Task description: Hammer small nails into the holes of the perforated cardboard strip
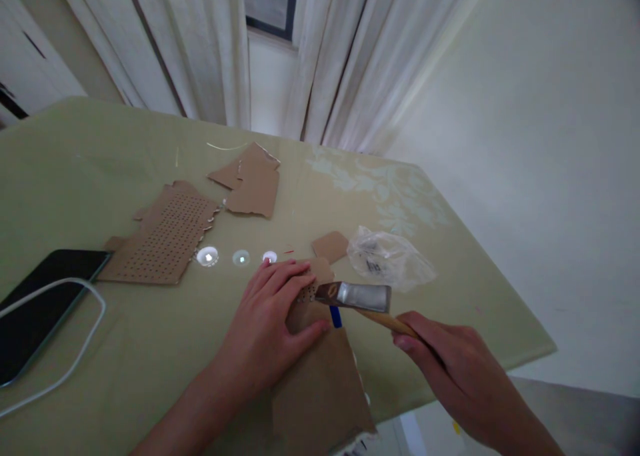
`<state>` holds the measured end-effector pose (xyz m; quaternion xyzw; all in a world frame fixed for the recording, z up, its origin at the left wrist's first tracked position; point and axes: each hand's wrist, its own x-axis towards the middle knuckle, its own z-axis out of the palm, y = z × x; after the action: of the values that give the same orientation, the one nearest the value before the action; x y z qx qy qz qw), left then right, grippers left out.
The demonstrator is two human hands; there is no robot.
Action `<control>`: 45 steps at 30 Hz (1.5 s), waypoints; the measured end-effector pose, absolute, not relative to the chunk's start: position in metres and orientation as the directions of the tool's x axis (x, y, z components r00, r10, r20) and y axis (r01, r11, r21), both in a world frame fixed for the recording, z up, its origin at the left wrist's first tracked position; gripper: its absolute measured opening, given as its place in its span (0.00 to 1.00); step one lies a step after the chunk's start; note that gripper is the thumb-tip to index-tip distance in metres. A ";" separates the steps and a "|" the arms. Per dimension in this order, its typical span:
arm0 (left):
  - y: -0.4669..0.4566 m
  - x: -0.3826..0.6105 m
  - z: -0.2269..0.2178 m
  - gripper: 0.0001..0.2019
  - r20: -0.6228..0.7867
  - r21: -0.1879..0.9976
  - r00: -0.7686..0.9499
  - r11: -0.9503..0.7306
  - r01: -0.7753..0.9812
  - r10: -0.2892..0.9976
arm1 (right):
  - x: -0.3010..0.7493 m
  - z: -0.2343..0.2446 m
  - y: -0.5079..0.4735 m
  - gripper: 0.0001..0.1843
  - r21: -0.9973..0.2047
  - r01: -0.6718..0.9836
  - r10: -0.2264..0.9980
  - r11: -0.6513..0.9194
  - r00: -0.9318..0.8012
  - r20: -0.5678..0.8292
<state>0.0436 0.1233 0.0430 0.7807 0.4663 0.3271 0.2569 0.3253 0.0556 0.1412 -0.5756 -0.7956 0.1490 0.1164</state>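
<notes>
My right hand [445, 366] is closed round the wooden handle of a hammer [363, 297]. The metal head hovers over or rests on a small piece of brown cardboard [321, 268] with punched holes; contact cannot be made out. My left hand [275, 309] lies on that piece, fingers stretched across it and thumb apart. Just below the hammer head a short blue strip [335, 317] shows, its kind unclear. A larger plain cardboard sheet [320, 396] lies nearer me, partly under my left thumb and wrist.
Left stand a perforated cardboard sheet [163, 239], a black phone [45, 303] and a white cable [97, 329]. Torn cardboard [255, 186] lies farther back. A clear plastic bag [393, 259] sits right, beside a small cardboard piece [330, 246]. The table's edge [480, 259] runs along the right.
</notes>
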 end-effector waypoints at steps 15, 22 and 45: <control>0.124 0.044 0.041 0.28 0.275 0.706 0.353 -0.437 0.557 0.894 | 0.327 0.121 0.056 0.27 -0.420 0.890 0.977 0.179 -0.211 -0.030; 0.124 0.045 0.039 0.26 0.279 0.725 0.338 -0.427 0.539 0.899 | 0.320 0.118 0.053 0.26 -0.399 0.897 0.972 0.189 -0.228 -0.054; 0.123 0.044 0.028 0.27 0.267 0.828 0.106 -0.284 0.483 0.958 | 0.319 0.089 0.055 0.29 -0.587 0.809 0.997 -0.040 0.073 0.033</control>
<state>0.0440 0.1232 0.0284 0.6861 0.5250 0.4141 0.2867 0.3190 0.0549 0.0891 -0.6933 -0.6510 0.1986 0.2368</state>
